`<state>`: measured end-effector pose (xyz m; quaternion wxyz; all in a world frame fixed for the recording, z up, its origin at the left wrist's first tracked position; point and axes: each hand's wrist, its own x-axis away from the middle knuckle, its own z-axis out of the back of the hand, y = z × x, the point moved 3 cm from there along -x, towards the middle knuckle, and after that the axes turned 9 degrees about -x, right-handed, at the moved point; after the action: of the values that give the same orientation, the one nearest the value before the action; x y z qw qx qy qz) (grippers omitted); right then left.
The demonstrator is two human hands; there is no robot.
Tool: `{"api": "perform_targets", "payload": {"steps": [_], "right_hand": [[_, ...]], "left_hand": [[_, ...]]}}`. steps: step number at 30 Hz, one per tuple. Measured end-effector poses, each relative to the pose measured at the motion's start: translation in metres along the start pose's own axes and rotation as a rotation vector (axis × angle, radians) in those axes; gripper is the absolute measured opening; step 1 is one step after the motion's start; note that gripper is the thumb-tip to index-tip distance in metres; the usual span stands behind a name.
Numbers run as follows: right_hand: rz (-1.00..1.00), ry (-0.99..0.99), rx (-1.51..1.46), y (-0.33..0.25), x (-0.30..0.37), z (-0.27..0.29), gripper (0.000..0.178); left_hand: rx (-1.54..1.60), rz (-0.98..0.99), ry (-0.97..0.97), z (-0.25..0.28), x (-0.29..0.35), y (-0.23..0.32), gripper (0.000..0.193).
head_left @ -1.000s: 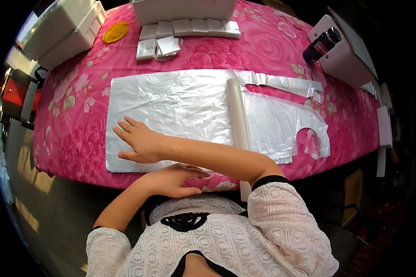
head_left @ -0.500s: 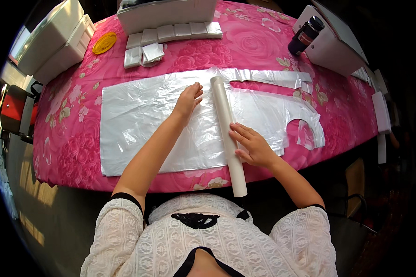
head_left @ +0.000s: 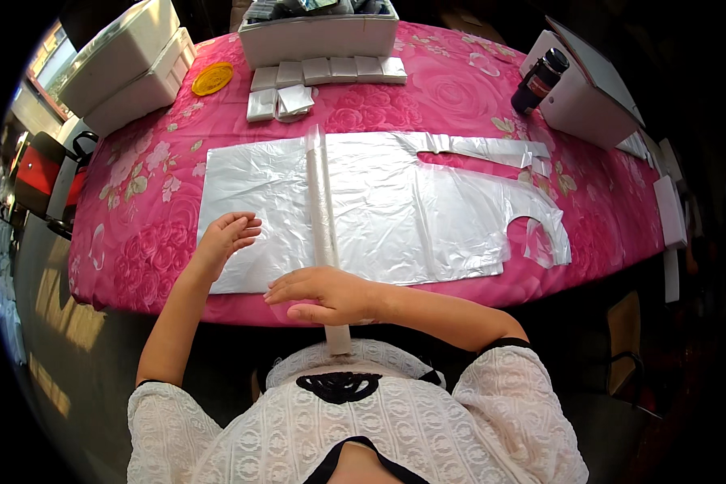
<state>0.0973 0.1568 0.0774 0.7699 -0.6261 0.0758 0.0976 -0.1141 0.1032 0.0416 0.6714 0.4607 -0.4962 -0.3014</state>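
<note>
A thin, shiny, translucent plastic apron (head_left: 411, 214) lies flat across the table, its neck-loop end and cut-out strips to the right. Across its left half rests a long white tube (head_left: 321, 202), pointing toward me, with its near end over the table edge. My right hand (head_left: 327, 294) reaches across the tube near that end, fingers stretched, palm down; whether it touches the tube is hard to tell. Left of the tube, my left hand (head_left: 230, 240) hovers over the plastic with fingers loosely extended and holds nothing.
A pink floral tablecloth (head_left: 452, 81) covers the table. At the back stand a white foam box (head_left: 323, 40), small white packets (head_left: 331, 71) and a yellow round item (head_left: 212, 78). White boxes (head_left: 129, 68) are at left. A dark bottle (head_left: 539, 81) stands beside another white box (head_left: 585, 97) at right.
The white tube has moved left across the apron. Both hands have shifted left; the left one has also come nearer, and the right one now reaches over the tube.
</note>
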Motion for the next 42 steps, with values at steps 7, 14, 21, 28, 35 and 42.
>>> {"api": "perform_targets", "payload": {"steps": [7,14,21,28,35,42], "right_hand": [[-0.008,-0.06,0.846,0.057,0.003,0.034,0.054],[0.184,-0.177,0.827,0.083,-0.076,-0.003,0.062],[0.095,-0.016,0.646,0.095,-0.174,-0.075,0.043],[-0.149,0.815,0.705,0.098,-0.16,-0.065,0.072],[-0.061,0.665,-1.361,0.041,-0.105,0.003,0.078],[-0.174,0.918,-0.836,-0.015,-0.054,0.067,0.046]], "left_hand": [[0.072,0.23,-0.094,0.034,0.112,-0.071,0.03],[0.267,0.345,-0.139,-0.002,0.146,-0.118,0.037],[0.327,0.326,0.119,-0.004,0.145,-0.131,0.036],[0.164,0.235,0.095,-0.011,0.139,-0.129,0.034],[0.849,-0.006,-0.787,-0.058,0.126,-0.072,0.048],[0.331,-0.114,-0.555,-0.089,0.072,-0.003,0.051]]}}
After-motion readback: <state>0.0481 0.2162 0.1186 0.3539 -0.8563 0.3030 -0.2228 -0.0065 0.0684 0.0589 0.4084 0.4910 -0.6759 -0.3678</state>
